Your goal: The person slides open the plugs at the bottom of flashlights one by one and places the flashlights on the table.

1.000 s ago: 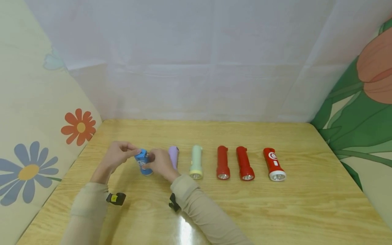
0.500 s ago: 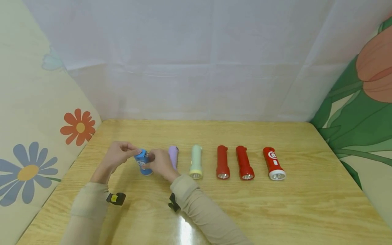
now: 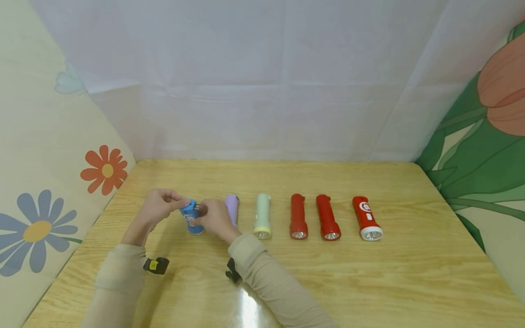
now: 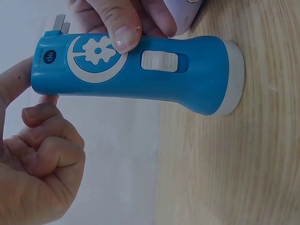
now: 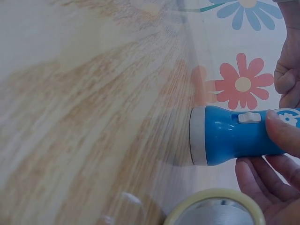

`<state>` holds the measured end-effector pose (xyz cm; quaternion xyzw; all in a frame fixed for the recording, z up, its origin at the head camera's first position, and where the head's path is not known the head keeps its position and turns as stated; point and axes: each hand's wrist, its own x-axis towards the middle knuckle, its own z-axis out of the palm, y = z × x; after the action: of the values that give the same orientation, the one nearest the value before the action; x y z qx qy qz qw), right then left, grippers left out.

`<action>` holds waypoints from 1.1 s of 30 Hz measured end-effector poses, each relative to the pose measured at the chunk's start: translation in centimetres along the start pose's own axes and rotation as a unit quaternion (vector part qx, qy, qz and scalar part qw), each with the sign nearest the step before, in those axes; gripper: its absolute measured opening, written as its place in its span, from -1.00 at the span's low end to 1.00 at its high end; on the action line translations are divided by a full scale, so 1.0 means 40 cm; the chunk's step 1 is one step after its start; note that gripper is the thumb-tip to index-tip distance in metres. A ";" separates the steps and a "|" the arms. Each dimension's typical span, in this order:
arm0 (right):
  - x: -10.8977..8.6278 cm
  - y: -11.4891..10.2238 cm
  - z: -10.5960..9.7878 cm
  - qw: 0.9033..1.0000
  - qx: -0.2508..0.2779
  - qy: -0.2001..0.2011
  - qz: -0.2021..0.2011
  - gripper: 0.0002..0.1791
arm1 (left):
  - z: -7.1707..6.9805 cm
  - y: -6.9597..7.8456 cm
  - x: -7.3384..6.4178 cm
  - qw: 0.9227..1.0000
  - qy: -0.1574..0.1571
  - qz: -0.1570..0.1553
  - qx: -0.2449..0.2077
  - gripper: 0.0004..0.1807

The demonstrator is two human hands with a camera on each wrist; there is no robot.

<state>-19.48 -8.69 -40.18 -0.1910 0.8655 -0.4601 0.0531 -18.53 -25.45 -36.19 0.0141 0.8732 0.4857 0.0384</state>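
Observation:
A blue flashlight (image 3: 190, 213) with a white rim stands lens-down on the wooden table at the left of the head view. White gear artwork and a white slide switch (image 4: 159, 61) mark its side; metal plug prongs (image 4: 59, 22) stick out near its upper end. My right hand (image 3: 215, 221) grips the barrel, thumb over the gear artwork. My left hand (image 3: 157, 209) pinches the upper end, its other fingers curled in the left wrist view. The contact behind the flashlight is partly hidden.
Rightward along the table (image 3: 393, 282) lie a purple flashlight (image 3: 231, 206), a pale green one (image 3: 263, 214), two plain red ones, the nearer a red flashlight (image 3: 298, 214), and a red-and-white flashlight (image 3: 366, 216). My right hand partly covers the purple one.

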 end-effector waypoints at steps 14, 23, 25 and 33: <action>-0.001 0.002 -0.016 1.000 -0.002 0.005 0.009 -0.74 | 0.006 0.024 0.012 1.000 -0.006 -0.008 0.016 -0.69; -0.002 0.000 -0.017 1.000 -0.007 0.008 0.012 -0.71 | 0.004 0.020 0.015 1.000 -0.011 0.008 0.023 -0.67; -0.004 -0.003 -0.014 1.000 -0.004 0.003 0.010 -0.71 | 0.000 0.015 0.012 0.999 -0.010 0.016 0.033 -0.67; -0.006 -0.003 0.005 1.000 0.001 -0.003 0.010 -0.72 | -0.012 0.003 0.000 0.998 -0.018 0.025 0.053 -0.66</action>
<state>-19.19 -8.84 -40.22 -0.1836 0.8669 -0.4595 0.0602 -18.57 -25.77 -35.83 0.0463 0.8965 0.4388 0.0412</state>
